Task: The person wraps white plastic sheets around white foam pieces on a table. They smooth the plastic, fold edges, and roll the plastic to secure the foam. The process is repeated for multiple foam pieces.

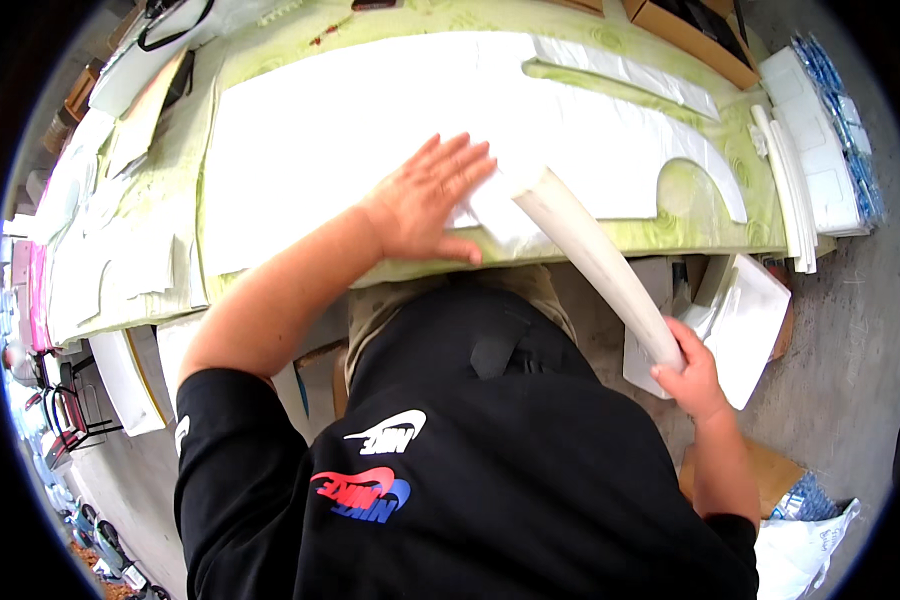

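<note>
Pressing: 1 left hand [432, 198], fingers spread flat on 1 white sheet [370, 120], centre worktop [690, 235]; 1 right hand [685, 375] clamped around 1 white roll [595, 255], lower right.

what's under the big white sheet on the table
A green patterned table cover shows around the white sheet and through its cut-outs. The left hand presses flat on it; anything beneath is hidden.

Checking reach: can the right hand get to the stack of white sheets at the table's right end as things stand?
Probably not right away: the right hand is closed around the white rolled tube below the table edge. The path to the stack of white sheets looks open otherwise.
</note>
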